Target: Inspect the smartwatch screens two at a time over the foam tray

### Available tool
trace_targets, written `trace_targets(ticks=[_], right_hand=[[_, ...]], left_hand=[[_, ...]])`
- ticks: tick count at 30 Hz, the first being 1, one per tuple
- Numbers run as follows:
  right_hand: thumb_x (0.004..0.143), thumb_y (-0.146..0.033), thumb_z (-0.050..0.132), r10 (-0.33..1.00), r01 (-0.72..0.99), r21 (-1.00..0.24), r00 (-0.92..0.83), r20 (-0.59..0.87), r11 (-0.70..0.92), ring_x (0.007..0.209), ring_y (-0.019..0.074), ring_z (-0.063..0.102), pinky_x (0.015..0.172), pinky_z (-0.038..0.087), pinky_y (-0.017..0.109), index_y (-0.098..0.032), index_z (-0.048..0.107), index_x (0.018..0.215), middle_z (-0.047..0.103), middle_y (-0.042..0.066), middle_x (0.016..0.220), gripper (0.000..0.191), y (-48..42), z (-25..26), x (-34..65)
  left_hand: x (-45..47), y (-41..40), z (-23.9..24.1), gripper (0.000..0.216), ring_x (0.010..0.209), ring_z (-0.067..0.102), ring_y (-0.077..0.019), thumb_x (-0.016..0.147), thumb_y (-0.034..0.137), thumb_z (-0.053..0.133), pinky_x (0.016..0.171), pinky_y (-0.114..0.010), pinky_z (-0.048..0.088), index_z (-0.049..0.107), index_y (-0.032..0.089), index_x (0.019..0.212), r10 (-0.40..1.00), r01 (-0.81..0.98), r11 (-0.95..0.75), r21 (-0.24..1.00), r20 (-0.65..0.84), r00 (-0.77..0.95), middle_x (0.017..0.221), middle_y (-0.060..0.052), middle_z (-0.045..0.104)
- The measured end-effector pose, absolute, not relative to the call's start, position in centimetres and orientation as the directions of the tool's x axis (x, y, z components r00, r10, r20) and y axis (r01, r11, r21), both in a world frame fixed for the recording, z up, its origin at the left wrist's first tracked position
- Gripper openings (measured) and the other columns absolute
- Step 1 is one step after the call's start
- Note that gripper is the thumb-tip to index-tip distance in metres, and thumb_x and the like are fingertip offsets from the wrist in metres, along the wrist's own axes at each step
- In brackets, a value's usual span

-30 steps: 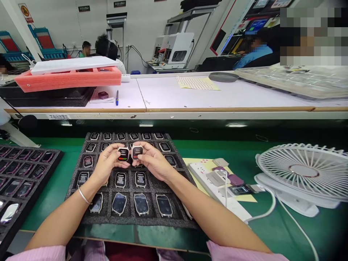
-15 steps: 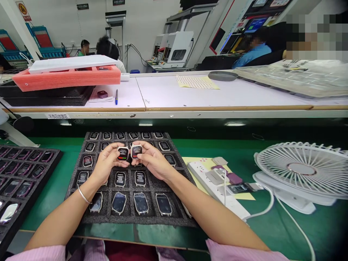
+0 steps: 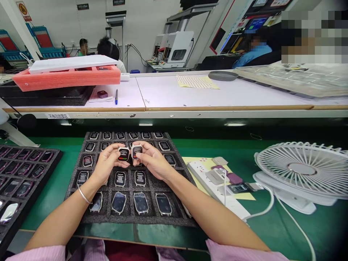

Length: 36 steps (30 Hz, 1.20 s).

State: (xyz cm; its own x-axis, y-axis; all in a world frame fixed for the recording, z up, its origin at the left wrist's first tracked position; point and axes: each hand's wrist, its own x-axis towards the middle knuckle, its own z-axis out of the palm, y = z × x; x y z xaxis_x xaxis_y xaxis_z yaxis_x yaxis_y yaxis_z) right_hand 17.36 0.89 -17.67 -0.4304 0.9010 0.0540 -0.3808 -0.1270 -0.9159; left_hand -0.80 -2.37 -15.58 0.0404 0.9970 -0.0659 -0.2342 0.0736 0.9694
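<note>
My left hand (image 3: 107, 165) pinches a small smartwatch body (image 3: 123, 154) whose lit screen shows red and green. My right hand (image 3: 152, 161) grips a second watch body (image 3: 136, 151) with a lit screen, held side by side with the first. Both hands hover over a black foam tray (image 3: 179, 214) on the green bench. Its pockets hold several more watch bodies, some lit, and the front row is dark (image 3: 141, 203).
A second black tray of watch bodies (image 3: 19, 174) lies at the left. To the right are a white power strip with plugs (image 3: 217, 181), a yellow sheet and a white desk fan (image 3: 301, 170). A raised white shelf (image 3: 217, 96) behind carries a pink foam tray (image 3: 67, 78). Other people sit beyond it.
My hands and both watch bodies have stayed almost in place; the left watch has tilted slightly.
</note>
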Motion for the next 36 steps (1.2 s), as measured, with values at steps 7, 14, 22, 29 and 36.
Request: trace_targets(ticks=[7, 14, 22, 29, 36], right_hand=[[0.075, -0.023, 0.077, 0.901, -0.367, -0.924, -0.430, 0.063, -0.111, 0.061, 0.0115, 0.065, 0.061, 0.048, 0.028, -0.022, 0.062, 0.108, 0.069, -0.001, 0.087, 0.036, 0.9, -17.8, 17.3], [0.075, -0.024, 0.078, 0.900, -0.361, -0.928, -0.429, 0.073, -0.097, 0.059, 0.0102, 0.064, 0.061, 0.047, 0.027, -0.021, 0.062, 0.107, 0.068, -0.003, 0.085, 0.036, 0.9, -17.9, 17.3], [0.077, -0.034, 0.079, 0.914, -0.317, -0.943, -0.405, 0.037, -0.102, 0.054, 0.0091, 0.061, 0.056, 0.045, 0.025, -0.021, 0.061, 0.102, 0.067, -0.004, 0.080, 0.034, 1.1, -18.2, 17.4], [0.075, -0.019, 0.066, 0.887, -0.360, -0.915, -0.463, 0.005, -0.182, 0.060, 0.0141, 0.067, 0.060, 0.049, 0.028, -0.020, 0.062, 0.110, 0.070, -0.002, 0.075, 0.035, 1.3, -18.3, 17.2], [0.065, -0.010, 0.063, 0.887, -0.397, -0.900, -0.461, 0.029, -0.178, 0.064, 0.0132, 0.071, 0.064, 0.053, 0.027, -0.022, 0.058, 0.110, 0.072, -0.002, 0.090, 0.047, 1.4, -17.4, 17.6]], left_hand=[[-0.8, -2.4, -15.4, 0.033, 0.057, 0.073, -0.0181, 0.075, 0.032, 0.071, 0.059, -0.030, 0.061, 0.064, 0.017, 0.103, 0.997, -0.231, 0.078, 0.970, -0.070, 0.041, 0.084, -0.001, 0.069], [-0.9, -2.3, -15.9, 0.035, 0.057, 0.073, -0.0171, 0.075, 0.033, 0.070, 0.060, -0.031, 0.061, 0.064, 0.016, 0.104, 0.997, -0.231, 0.075, 0.970, -0.066, 0.045, 0.086, -0.001, 0.070], [-0.7, -2.4, -16.0, 0.039, 0.057, 0.073, -0.0171, 0.074, 0.036, 0.070, 0.058, -0.029, 0.061, 0.062, 0.016, 0.106, 0.996, -0.189, 0.079, 0.979, -0.068, 0.063, 0.082, 0.000, 0.069], [-0.5, -2.2, -16.7, 0.044, 0.050, 0.058, -0.0051, 0.068, 0.025, 0.077, 0.050, -0.020, 0.051, 0.060, 0.016, 0.107, 0.999, -0.085, -0.020, 0.996, 0.022, 0.022, 0.086, 0.001, 0.066], [-0.3, -2.0, -16.5, 0.073, 0.088, 0.065, -0.0120, 0.062, 0.013, 0.079, 0.073, -0.022, 0.054, 0.048, 0.019, 0.129, 0.993, -0.182, -0.067, 0.981, 0.082, 0.079, 0.114, -0.007, 0.065]])
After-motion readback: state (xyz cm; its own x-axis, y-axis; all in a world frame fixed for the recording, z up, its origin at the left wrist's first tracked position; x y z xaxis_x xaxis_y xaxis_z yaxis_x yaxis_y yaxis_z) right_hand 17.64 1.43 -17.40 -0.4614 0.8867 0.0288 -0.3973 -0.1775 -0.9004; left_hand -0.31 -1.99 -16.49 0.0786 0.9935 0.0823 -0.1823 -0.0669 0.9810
